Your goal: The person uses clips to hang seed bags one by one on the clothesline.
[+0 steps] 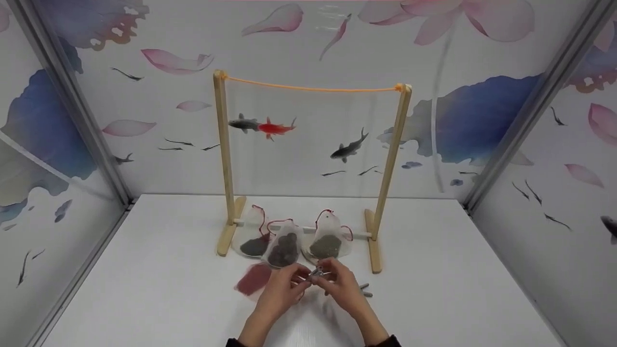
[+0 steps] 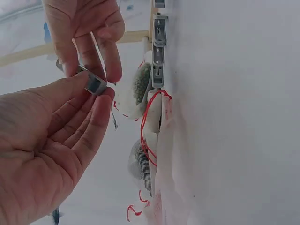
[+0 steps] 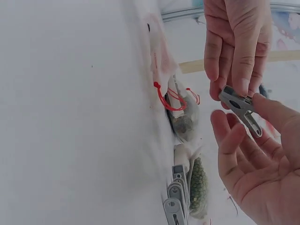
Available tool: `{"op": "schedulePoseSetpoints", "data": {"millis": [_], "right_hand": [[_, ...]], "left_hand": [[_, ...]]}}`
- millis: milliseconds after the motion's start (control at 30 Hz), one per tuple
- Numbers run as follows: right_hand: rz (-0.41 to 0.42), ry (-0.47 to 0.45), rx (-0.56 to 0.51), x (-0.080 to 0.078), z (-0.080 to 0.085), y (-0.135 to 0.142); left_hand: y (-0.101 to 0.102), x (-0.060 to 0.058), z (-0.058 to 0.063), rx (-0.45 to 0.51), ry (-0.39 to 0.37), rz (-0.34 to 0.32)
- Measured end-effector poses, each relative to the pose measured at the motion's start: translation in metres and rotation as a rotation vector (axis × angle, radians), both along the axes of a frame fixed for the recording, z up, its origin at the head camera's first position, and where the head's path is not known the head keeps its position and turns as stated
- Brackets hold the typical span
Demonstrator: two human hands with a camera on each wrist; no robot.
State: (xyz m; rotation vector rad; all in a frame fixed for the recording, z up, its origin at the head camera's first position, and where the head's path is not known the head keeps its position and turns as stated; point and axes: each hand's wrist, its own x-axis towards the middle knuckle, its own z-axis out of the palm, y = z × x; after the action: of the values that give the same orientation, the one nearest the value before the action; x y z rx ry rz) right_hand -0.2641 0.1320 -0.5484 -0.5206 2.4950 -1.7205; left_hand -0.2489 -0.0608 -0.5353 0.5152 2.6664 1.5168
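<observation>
A grey clothespin (image 3: 241,110) is held between both hands, above the white table. My left hand (image 1: 283,287) pinches one end of it between thumb and fingers. My right hand (image 1: 341,285) has its thumb and fingers at the other end. In the left wrist view the fingertips cover part of the clothespin (image 2: 95,84). Just beyond the hands lie drawstring mesh bags with red cords: one with dark filling (image 1: 254,246), one with dark lumps (image 1: 284,248) and one with greenish filling (image 1: 326,246). A bag with reddish filling (image 1: 253,280) lies partly behind the left hand.
Several more grey clothespins (image 3: 176,199) lie on the table by the right hand. Behind the bags stands a wooden frame (image 1: 391,164) with an orange cord (image 1: 313,88) strung across its top and a white bar low down. Printed panels (image 1: 313,168) enclose the table.
</observation>
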Motion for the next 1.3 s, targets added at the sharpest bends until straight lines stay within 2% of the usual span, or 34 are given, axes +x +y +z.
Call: {"op": "schedulePoseSetpoints", "data": {"millis": [167, 333, 500, 767, 900, 1067, 1200, 1300], "right_hand": [[-0.059, -0.013, -0.01, 0.004, 0.002, 0.002], [-0.046, 0.077, 0.067, 0.006, 0.002, 0.002], [-0.064, 0.203, 0.112, 0.01, 0.003, 0.001], [-0.066, 0.167, 0.103, 0.012, 0.004, 0.003], [-0.03, 0.163, 0.119, 0.011, 0.004, 0.006], [0.011, 0.208, 0.15, 0.011, 0.003, 0.008], [0.008, 0.261, 0.202, 0.012, 0.002, 0.008], [-0.006, 0.262, 0.236, 0.013, 0.003, 0.007]], "left_hand": [[-0.002, 0.002, 0.006, -0.051, 0.085, -0.023], [-0.009, 0.002, 0.006, -0.124, 0.174, -0.034], [-0.012, 0.0, 0.006, -0.068, 0.187, -0.055], [-0.009, 0.0, 0.007, -0.041, 0.165, -0.014], [-0.01, 0.0, 0.006, -0.048, 0.181, -0.029], [-0.011, 0.001, 0.006, -0.064, 0.212, -0.047], [-0.009, 0.002, 0.006, -0.103, 0.224, -0.054], [-0.007, 0.005, 0.007, -0.139, 0.212, -0.047]]}}
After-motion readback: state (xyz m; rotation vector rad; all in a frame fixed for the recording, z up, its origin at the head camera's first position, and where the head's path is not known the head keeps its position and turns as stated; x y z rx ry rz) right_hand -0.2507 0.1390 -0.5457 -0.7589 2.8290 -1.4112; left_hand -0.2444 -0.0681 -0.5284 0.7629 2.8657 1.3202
